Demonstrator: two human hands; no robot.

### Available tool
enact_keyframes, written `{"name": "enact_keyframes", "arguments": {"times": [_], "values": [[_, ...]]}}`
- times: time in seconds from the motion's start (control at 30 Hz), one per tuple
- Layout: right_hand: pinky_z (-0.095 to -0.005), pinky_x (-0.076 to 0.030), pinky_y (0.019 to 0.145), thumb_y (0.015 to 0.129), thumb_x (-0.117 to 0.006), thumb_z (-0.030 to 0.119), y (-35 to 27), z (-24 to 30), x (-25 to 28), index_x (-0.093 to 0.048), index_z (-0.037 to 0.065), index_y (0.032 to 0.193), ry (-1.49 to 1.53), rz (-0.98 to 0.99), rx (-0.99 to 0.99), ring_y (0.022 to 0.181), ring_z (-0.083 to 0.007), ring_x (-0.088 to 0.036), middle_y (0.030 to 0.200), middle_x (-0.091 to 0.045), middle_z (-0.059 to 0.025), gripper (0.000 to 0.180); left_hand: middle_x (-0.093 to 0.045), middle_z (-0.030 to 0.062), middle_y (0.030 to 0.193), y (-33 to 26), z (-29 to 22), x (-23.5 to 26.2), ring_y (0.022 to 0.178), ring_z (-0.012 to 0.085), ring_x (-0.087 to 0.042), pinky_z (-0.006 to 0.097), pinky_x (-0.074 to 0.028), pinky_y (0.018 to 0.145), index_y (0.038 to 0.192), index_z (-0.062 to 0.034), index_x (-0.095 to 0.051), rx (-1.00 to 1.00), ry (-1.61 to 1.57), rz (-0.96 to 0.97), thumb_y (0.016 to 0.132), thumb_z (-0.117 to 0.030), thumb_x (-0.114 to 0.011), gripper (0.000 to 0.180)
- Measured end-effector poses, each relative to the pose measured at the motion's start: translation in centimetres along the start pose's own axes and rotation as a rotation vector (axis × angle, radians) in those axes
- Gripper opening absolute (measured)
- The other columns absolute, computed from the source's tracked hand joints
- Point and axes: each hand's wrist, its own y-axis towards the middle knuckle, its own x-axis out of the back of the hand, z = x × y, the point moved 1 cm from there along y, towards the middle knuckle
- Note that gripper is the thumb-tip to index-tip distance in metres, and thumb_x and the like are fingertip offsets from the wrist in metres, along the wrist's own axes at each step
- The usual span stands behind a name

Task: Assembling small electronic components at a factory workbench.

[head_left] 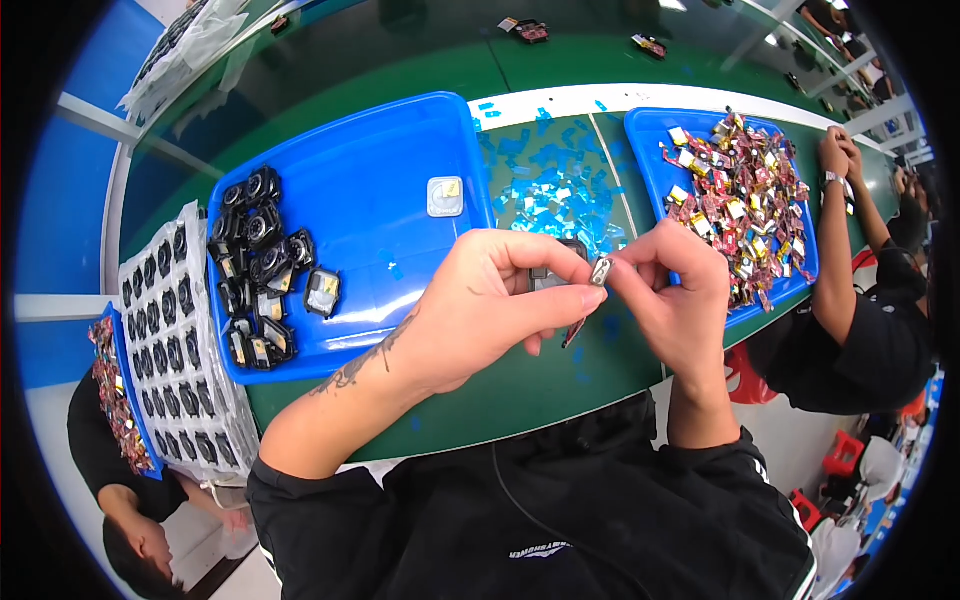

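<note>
My left hand (505,300) and my right hand (675,285) meet over the green table, both closed in a pinch. Between their fingertips is a small silvery part (601,270). A thin dark red piece (573,332) hangs just below the left fingers; whether it joins the silvery part I cannot tell. Behind the left fingers a dark housing (545,277) shows in part; whether it is held or lies on the table is hidden. Beyond the hands lies a heap of small blue film pieces (560,200).
A blue tray (370,230) at left holds black housings (265,230) and a pale square case (445,197). Another blue tray (645,150) at right is heaped with red circuit boards (740,200). White trays of black parts (165,340) stand far left. Other people work at both sides.
</note>
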Motion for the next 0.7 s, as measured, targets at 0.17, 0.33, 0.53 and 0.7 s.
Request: {"name": "enact_keyframes", "arguments": {"times": [0.17,0.33,0.53,0.7], "values": [[-0.026,-0.05,0.067,0.078,-0.068,-0.008,0.9,1.3,-0.2,-0.066,0.003,0.112,0.055,-0.196,0.21,0.073,-0.0152,-0.06,0.087,-0.061,-0.007,0.035,-0.069,0.0089,0.091,0.0,-0.1,-0.1,0.067,0.0082,-0.061,0.019,-0.046,0.05,0.098,0.0045,-0.068,0.044,-0.018,0.033,0.087,-0.004,-0.068,0.014],[-0.0237,-0.05,0.073,0.084,-0.064,-0.007,0.5,0.5,-0.1,-0.068,0.0,0.112,0.658,0.124,0.285,0.083,-0.0117,-0.062,0.094,-0.063,-0.0087,0.029,-0.068,0.0085,0.089,0.0,0.2,0.1,0.065,0.0083,-0.061,0.02,-0.046,0.05,0.097,0.0041,-0.067,0.09,-0.148,0.136,0.088,-0.004,-0.068,0.012],[-0.0242,-0.05,0.074,0.082,-0.067,-0.006,0.0,-0.1,-1.1,-0.068,-0.003,0.104,1.031,0.194,0.263,0.083,-0.014,-0.061,0.095,-0.061,-0.0106,0.022,-0.066,0.0073,0.085,0.1,0.4,-0.2,0.063,0.008,-0.059,0.021,-0.046,0.05,0.096,0.0032,-0.067,0.089,-0.185,0.215,0.088,-0.003,-0.067,0.01],[-0.0254,-0.049,0.074,0.081,-0.07,-0.003,0.0,0.0,-1.0,-0.066,-0.003,0.095,1.055,0.253,0.243,0.086,-0.0159,-0.061,0.095,-0.061,-0.0117,0.014,-0.065,0.0065,0.089,-0.2,0.3,-0.2,0.068,0.0081,-0.059,0.021,-0.047,0.058,0.105,0.003,-0.063,0.078,-0.145,0.232,0.09,-0.005,-0.063,0.017]]}}
